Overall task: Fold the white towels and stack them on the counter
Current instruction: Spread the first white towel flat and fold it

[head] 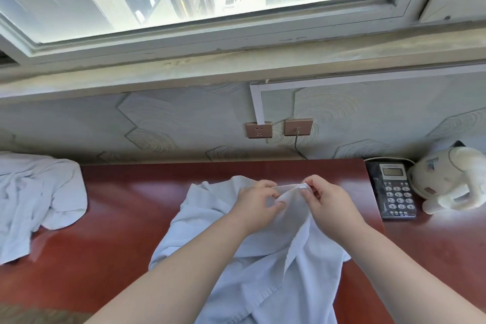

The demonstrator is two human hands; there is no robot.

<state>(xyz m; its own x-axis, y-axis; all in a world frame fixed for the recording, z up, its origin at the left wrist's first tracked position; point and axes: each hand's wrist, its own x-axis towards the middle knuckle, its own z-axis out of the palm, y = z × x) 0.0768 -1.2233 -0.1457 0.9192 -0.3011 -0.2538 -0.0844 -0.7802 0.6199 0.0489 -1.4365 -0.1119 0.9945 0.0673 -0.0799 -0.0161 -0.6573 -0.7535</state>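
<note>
Black telephone (395,190) beside white kettle (448,179), right.

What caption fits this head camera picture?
Left hand and right hand pinch a white towel on the red counter; a crumpled towel lies left.

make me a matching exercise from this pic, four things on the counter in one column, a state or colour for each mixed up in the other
1. middle towel
2. left towel
3. telephone
4. kettle

a. black, number keys
b. far right, with a handle
c. crumpled, untouched
d. pinched by left hand and right hand

Pairs: 1-d, 2-c, 3-a, 4-b
</note>
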